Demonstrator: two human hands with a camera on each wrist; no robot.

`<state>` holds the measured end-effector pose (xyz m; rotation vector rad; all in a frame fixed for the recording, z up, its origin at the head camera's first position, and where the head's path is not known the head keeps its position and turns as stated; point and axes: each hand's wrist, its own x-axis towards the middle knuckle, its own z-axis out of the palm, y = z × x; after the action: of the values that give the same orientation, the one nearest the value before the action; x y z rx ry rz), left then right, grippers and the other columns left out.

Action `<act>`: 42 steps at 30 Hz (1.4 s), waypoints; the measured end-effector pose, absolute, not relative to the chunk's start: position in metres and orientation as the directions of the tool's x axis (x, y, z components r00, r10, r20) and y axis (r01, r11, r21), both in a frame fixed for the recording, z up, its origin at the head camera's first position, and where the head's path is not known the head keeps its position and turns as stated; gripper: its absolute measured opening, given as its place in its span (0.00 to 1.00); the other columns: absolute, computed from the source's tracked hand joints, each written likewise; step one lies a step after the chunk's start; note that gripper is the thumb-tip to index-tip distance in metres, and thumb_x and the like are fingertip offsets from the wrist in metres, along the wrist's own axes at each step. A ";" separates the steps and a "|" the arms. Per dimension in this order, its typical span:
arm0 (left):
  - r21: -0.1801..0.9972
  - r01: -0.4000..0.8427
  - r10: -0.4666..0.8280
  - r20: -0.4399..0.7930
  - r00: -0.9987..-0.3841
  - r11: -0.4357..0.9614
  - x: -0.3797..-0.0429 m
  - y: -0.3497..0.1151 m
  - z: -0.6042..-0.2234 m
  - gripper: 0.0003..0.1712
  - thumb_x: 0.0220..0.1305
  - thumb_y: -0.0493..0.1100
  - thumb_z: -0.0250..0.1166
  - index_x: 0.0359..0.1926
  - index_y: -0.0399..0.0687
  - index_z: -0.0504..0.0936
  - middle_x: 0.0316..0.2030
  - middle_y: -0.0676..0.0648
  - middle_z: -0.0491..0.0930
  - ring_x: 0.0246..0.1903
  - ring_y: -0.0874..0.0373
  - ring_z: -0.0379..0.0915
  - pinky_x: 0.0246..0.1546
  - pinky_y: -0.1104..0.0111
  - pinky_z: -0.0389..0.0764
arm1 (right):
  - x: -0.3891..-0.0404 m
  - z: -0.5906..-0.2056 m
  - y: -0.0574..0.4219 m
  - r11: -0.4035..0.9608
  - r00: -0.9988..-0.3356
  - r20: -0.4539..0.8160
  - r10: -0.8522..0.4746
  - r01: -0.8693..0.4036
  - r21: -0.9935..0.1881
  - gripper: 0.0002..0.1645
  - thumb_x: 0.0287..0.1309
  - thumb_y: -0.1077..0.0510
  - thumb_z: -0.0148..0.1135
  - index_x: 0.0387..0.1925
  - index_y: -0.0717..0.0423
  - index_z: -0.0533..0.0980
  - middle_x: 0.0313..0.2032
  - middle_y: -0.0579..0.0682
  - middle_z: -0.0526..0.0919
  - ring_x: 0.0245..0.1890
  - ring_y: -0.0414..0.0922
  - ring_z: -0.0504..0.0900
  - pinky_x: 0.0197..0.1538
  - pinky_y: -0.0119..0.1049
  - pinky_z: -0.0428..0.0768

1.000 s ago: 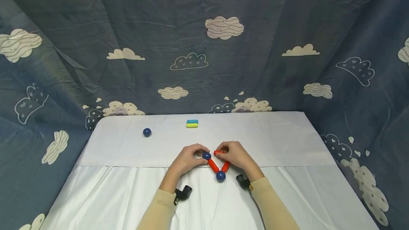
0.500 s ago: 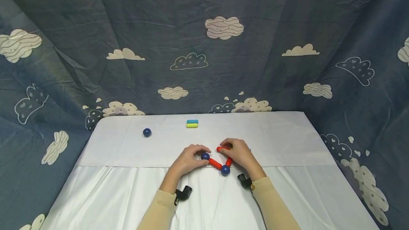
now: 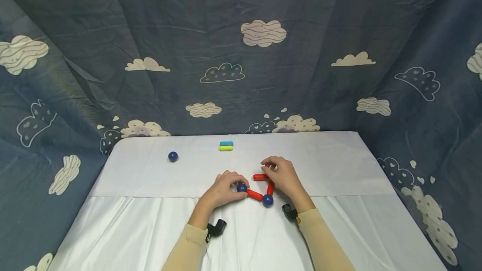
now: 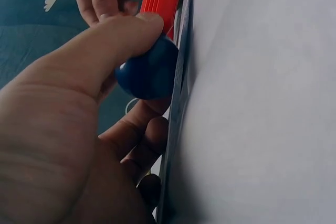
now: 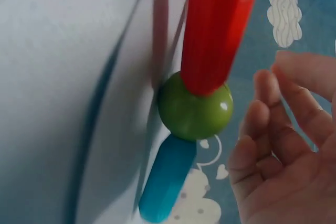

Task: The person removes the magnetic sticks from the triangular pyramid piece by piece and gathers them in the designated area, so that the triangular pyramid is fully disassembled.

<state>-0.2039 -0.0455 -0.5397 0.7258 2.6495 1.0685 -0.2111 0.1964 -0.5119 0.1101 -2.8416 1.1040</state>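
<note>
Left grip [image 3: 225,189] pinches blue ball [image 3: 242,187], right grip [image 3: 283,175] relaxed and free

The ball meets a red stick [image 3: 255,195] below the head frame's centre; a separate blue ball [image 3: 173,156] sits left of centre; the right wrist view adds a green ball [image 5: 195,111], which the right grip blocks overhead

We log near blue ball [image 3: 267,200] joining left red rod [image 3: 255,195] and right red rod [image 3: 270,188], second blue ball [image 3: 242,187] left of it, back red rod [image 3: 260,177] beyond it; green ball [image 5: 194,108] touches teal rod [image 5: 168,179].
</note>
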 end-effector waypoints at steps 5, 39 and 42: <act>0.703 0.341 0.473 0.007 -0.881 0.625 -0.204 -0.045 -0.541 0.12 0.63 0.54 0.75 0.47 0.66 0.87 0.43 0.59 0.83 0.47 0.60 0.71 0.54 0.60 0.67 | -0.210 -0.508 0.199 0.689 -0.996 0.058 -0.060 -0.084 -0.720 0.12 0.66 0.54 0.72 0.49 0.51 0.87 0.28 0.47 0.81 0.29 0.44 0.75 0.31 0.31 0.73; 0.794 0.158 0.220 0.030 -0.975 0.587 -0.212 -0.048 -0.548 0.21 0.61 0.51 0.79 0.54 0.55 0.87 0.45 0.51 0.85 0.44 0.58 0.75 0.50 0.60 0.78 | -0.207 -0.531 0.190 0.714 -0.944 -0.262 -0.198 0.045 -0.699 0.22 0.65 0.44 0.74 0.58 0.46 0.86 0.09 0.45 0.75 0.05 0.39 0.67 0.14 0.28 0.66; 0.803 0.155 0.214 0.035 -0.976 0.575 -0.211 -0.049 -0.547 0.20 0.62 0.51 0.79 0.52 0.53 0.88 0.44 0.50 0.85 0.44 0.58 0.76 0.50 0.59 0.78 | -0.207 -0.530 0.190 0.708 -0.947 -0.256 -0.193 0.046 -0.705 0.21 0.65 0.45 0.74 0.57 0.46 0.86 0.09 0.45 0.75 0.05 0.39 0.66 0.14 0.27 0.66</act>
<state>-0.2107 -0.0485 -0.5467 0.3204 2.7291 1.3821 -0.2070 0.1897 -0.5297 0.1411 -3.1883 1.3304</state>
